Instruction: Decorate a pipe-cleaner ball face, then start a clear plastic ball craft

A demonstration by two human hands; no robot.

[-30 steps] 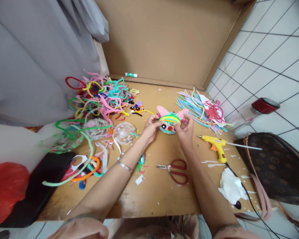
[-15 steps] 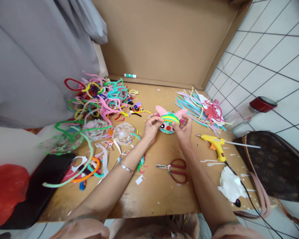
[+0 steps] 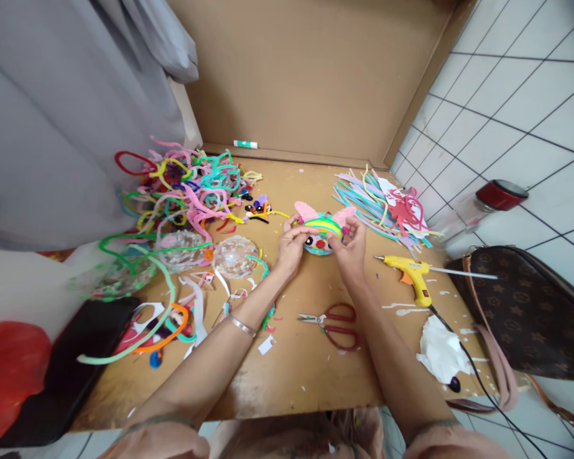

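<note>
Between my two hands is a round pipe-cleaner animal head [image 3: 323, 225] with pink ears, green and yellow stripes, dark eyes and a red nose. My left hand [image 3: 291, 247] pinches its left side, thumb and forefinger near one eye. On the other side my right hand [image 3: 351, 247] grips it, with the thumb over the front by the second eye. Fingers of both hands behind the head are partly hidden. Red-handled scissors [image 3: 333, 325] lie on the table below it, blades slightly apart.
Tangled pipe cleaners [image 3: 191, 185] heap at the back left, beside clear plastic domes [image 3: 234, 256]. Straight pipe cleaners [image 3: 363, 197] lie at the back right. A yellow glue gun [image 3: 414, 277], crumpled white tissue [image 3: 442, 350] and brown bag [image 3: 526, 306] are on the right. A glue stick [image 3: 245, 145] sits behind.
The camera view has shifted slightly. Both hands keep hold of the animal head, and the left fingers have moved a little across its front.
</note>
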